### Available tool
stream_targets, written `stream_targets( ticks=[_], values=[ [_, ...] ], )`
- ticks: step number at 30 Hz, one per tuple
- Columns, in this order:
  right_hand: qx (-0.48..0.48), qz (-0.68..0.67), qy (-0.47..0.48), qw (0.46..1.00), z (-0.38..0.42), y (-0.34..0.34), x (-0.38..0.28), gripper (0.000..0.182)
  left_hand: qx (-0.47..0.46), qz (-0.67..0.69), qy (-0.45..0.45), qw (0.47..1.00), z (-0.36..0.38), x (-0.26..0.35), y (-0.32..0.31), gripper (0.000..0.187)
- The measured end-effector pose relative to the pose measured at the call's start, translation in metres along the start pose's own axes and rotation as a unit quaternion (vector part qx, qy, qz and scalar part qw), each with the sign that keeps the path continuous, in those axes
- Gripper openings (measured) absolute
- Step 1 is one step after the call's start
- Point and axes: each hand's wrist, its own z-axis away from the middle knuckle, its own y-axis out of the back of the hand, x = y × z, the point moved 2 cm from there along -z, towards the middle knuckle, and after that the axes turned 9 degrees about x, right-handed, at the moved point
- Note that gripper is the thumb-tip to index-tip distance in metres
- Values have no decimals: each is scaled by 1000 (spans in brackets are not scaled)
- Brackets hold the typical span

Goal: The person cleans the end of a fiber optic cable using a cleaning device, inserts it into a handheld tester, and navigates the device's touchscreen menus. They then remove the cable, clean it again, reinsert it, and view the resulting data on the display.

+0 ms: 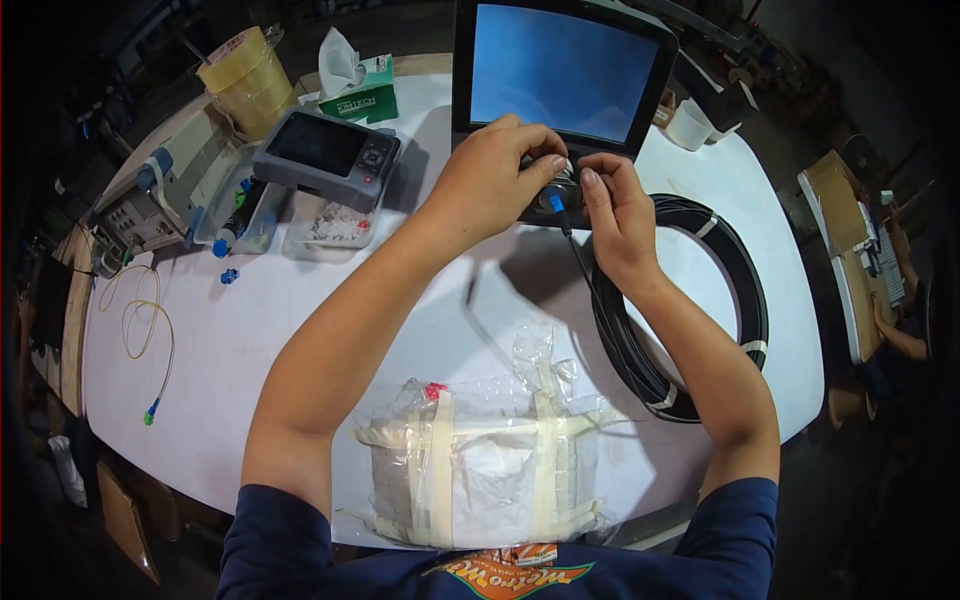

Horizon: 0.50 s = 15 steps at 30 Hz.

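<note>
In front of the dark-framed monitor (pixel 565 70), both hands meet at a small silver fitting (pixel 568 175) below its screen. My left hand (pixel 498 175) has its thumb and index finger closed at the fitting's left; what they pinch is hidden. My right hand (pixel 625 220) has thumb and index finger bent close together at the right side, and any small thing between them cannot be made out. A blue connector (pixel 557 202) sits just below the fingertips, with a thin black cable running down from it. Beside my right forearm lies a coil of black cable (pixel 745 290), bound with pale ties.
A taped plastic-wrapped bundle (pixel 490 475) lies at the near edge. Leftward are a handheld tester (pixel 325 150), a tub of white scraps (pixel 335 228), a tissue box (pixel 365 100), tape rolls (pixel 245 80), a yellow fibre cord (pixel 160 310) and a bench instrument (pixel 155 190).
</note>
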Motion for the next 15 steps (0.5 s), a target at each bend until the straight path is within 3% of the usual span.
stream_targets(
  ticks=[2, 6, 8, 9, 15],
  values=[
    [34, 45, 86, 995, 0, 2, -2, 18, -7, -3, -7, 1000, 0, -2, 0, 21],
    [33, 46, 105, 993, 0, 7, 0, 24, -19, 1, -15, 1000, 0, -3, 0, 20],
    [2, 70, 264, 962, 0, 7, -12, 36, -20, -4, -18, 1000, 0, -4, 1, 19],
    [-10, 76, 284, 956, 1, 6, -19, 45, -23, -11, -22, 999, 0, -4, 1, 19],
    [-20, 133, 408, 903, 3, 5, -28, 40, -24, 12, -8, 1000, 0, -7, 1, 20]
  ],
)
